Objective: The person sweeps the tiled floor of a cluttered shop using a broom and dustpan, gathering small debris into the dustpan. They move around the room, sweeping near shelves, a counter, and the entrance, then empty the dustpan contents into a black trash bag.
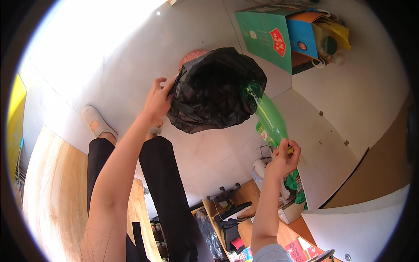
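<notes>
A black plastic bag (214,115) hangs wide, its mouth facing up, over a pink textured bin (190,56) that shows only at the back left. My left hand (158,102) grips the bag at its left edge; some of the fingertips are hidden by the plastic. A green plastic bottle (273,113) slants from my right hand (286,159) toward the bag. The fingers of that hand are closed on the bottle's near end, and its far end lies at the bag's right rim. A green and white label (262,131) shows beside the bottle's lower part.
Back right, a green paper bag (264,39) and a blue paper bag (302,37) stand on the floor near the white wall. My feet are left of the bin. A wooden desk (248,196) with several items and a wooden panel (56,183) are nearer me.
</notes>
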Demonstrator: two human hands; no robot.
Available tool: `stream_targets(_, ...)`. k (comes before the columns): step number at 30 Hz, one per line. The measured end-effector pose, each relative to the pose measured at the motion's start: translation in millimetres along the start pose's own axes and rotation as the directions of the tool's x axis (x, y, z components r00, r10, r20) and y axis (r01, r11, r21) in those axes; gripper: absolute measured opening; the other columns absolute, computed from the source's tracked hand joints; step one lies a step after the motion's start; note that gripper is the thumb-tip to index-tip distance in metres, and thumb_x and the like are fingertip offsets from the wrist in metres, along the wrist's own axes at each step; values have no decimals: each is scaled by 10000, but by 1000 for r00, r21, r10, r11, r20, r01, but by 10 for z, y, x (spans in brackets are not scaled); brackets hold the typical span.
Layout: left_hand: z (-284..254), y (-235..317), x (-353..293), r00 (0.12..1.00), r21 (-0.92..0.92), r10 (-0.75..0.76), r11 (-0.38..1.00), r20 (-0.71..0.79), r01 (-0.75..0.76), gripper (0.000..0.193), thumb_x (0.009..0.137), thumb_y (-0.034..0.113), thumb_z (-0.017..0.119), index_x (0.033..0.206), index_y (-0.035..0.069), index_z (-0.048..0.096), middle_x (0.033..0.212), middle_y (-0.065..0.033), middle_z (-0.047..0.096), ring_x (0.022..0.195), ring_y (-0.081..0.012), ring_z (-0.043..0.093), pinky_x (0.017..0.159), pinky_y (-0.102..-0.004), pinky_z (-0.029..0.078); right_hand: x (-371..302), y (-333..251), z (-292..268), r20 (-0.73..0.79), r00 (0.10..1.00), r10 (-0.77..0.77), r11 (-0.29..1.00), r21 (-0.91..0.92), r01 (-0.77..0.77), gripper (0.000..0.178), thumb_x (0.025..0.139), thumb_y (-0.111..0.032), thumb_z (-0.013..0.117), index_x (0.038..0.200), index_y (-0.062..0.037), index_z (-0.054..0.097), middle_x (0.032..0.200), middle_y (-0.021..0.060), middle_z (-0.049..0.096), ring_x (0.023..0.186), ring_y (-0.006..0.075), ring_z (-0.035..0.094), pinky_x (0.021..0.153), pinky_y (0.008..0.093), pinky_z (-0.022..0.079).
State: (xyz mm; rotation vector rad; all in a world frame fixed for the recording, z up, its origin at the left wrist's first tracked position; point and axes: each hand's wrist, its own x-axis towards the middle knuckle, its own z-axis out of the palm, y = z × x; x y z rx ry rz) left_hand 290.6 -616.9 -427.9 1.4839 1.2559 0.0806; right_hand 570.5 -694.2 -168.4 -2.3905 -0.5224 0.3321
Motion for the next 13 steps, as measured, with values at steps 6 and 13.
stream_targets(6, 61, 319, -587, 961, -184, -109, 981, -252, 63, 696, 854, 79, 594, 1468, 159, 276, 1369, -208, 297, 1199, -374, 442, 956, -417, 434, -367, -263, 31, 365, 715, -596, 656, -293, 696, 140, 766, -12, 705, 832, -63, 593, 830, 46, 523, 732, 198, 532, 616, 339, 457)
stream_targets(13, 384, 495, -770, 982, -292, -153, 949, -108, 116, 848, 741, 131, 722, 1464, 150, 278, 1390, -175, 293, 1232, -363, 416, 1008, -403, 404, -231, 598, 1111, 557, 707, -435, 705, -277, 652, 152, 755, -37, 699, 850, -85, 591, 861, 84, 520, 774, 310, 586, 599, 388, 483)
